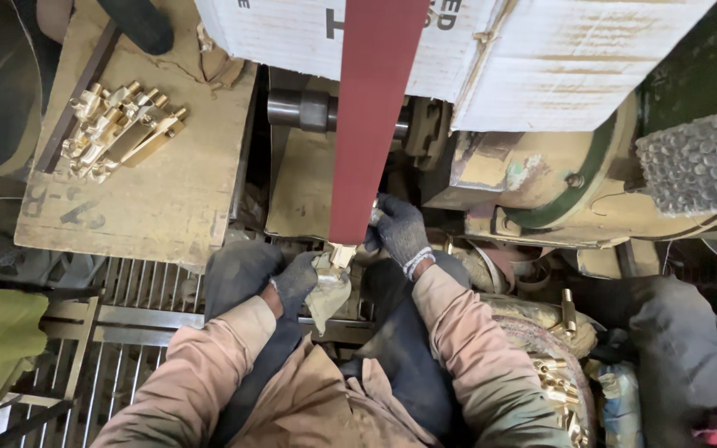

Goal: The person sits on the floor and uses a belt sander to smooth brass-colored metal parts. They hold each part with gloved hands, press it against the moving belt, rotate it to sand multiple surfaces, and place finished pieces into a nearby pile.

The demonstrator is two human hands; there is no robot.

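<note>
Both dark knit-gloved hands press a small pale brass part point(343, 254) against the lower end of the dark red abrasive belt point(368, 124). The left hand point(296, 280) grasps it through a pale cloth point(328, 292); the right hand point(398, 228) clenches its far side. Polished brass fittings point(118, 129) lie piled on the wooden board point(168, 199) at far left.

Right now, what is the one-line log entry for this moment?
left hand: gloved, holds rag and brass part | right hand: gloved, steadies part | part: touching red sanding belt | finished brass parts: on board
</note>
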